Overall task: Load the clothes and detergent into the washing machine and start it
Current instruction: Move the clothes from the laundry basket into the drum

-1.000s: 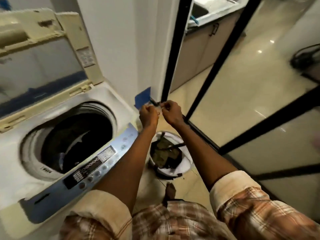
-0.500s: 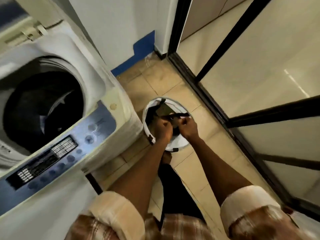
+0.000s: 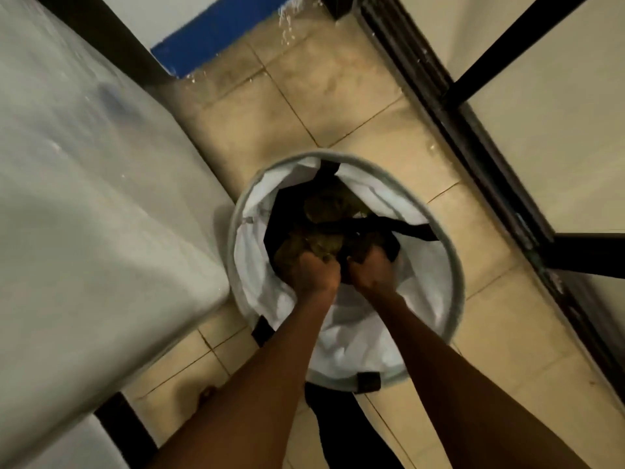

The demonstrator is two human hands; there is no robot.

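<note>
A: Olive and dark clothes (image 3: 324, 211) lie in the white-lined laundry basket (image 3: 436, 319) on the floor tiles (image 3: 324, 106). The left hand (image 3: 313, 269) grips the olive cloth; the right hand (image 3: 370, 269) seems clenched on dark fabric, though it's blurry.

B: So what's left?

A: Probably most of it: this loading, detergent, starting. The washing machine (image 3: 84, 214) stands just left.

Round white fabric laundry basket (image 3: 436, 299): mouth open upward, crossed by a black strap (image 3: 411, 228). White washing machine cabinet (image 3: 84, 214) apparently just beside its left rim; black-framed glass door (image 3: 507, 184) bounds the right; bare beige tiled floor (image 3: 324, 106) beyond.
</note>
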